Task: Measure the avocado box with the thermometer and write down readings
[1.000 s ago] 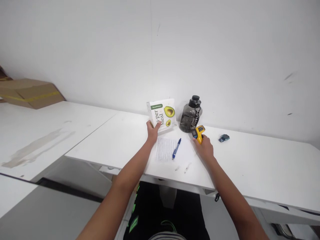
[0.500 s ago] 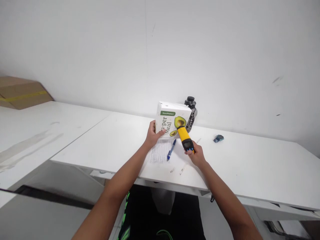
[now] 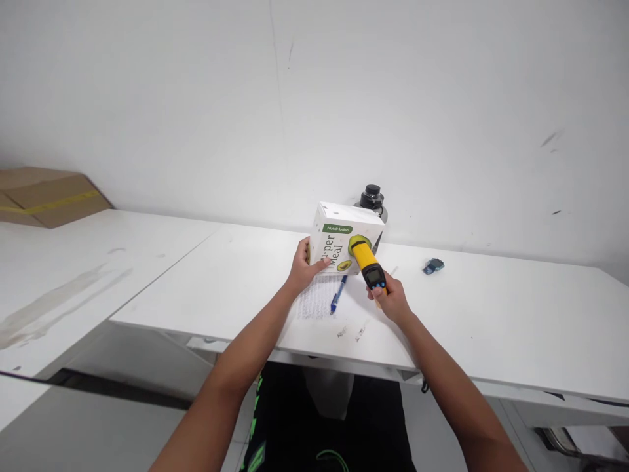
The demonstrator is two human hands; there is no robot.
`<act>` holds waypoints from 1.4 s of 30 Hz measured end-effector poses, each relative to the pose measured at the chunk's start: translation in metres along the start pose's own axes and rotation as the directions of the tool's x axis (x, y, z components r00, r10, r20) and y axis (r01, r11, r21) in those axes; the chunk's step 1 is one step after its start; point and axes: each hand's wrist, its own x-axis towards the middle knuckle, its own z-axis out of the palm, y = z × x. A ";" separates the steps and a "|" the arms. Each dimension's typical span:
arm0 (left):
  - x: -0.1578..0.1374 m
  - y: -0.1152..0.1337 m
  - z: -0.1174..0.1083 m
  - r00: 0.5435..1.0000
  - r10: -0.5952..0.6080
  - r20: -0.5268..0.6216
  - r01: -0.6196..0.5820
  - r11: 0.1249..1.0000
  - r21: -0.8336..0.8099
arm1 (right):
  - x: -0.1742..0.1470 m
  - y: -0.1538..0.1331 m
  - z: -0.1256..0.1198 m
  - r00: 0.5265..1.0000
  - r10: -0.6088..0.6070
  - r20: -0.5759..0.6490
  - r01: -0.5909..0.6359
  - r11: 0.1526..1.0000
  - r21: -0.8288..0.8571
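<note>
My left hand (image 3: 305, 267) grips the left side of a white meal box (image 3: 330, 246) with green lettering and avocado pictures, thumb on its front. The box is held upright and slightly tilted above the table. In my right hand (image 3: 392, 298) is a yellow and black infrared thermometer (image 3: 369, 265), its nose pointing at the avocado picture and covering part of it. Whether the nose touches the box I cannot tell. Below the box lie a blue pen (image 3: 338, 296) and a sheet of paper with writing (image 3: 313, 300), both partly hidden by it.
Behind the meal box stands a dark bottle (image 3: 372, 195) against the wall, mostly covered. A small teal object (image 3: 433, 265) rests on the white table (image 3: 501, 314) to the right. A cardboard box (image 3: 54, 196) with yellow tape sits at the far left.
The view has shifted a little. The meal box has turned and moved slightly right, now covering more of the bottle and pen. The thermometer stays pointed at its front.
</note>
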 end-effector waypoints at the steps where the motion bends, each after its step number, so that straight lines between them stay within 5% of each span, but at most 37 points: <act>1: 0.000 0.000 0.000 1.000 0.000 -0.002 0.000 1.000 0.002 | 0.000 -0.001 0.000 1.000 0.002 0.001 -0.002 1.000 0.005; 34: -0.001 -0.001 0.000 1.000 -0.017 -0.009 0.017 1.000 0.002 | -0.001 0.006 0.001 0.998 0.066 0.011 -0.066 0.998 -0.017; 42: 0.008 -0.019 -0.003 0.968 0.022 -0.252 -0.005 0.997 0.071 | 0.001 0.015 0.008 0.973 0.134 -0.190 -0.136 0.991 0.006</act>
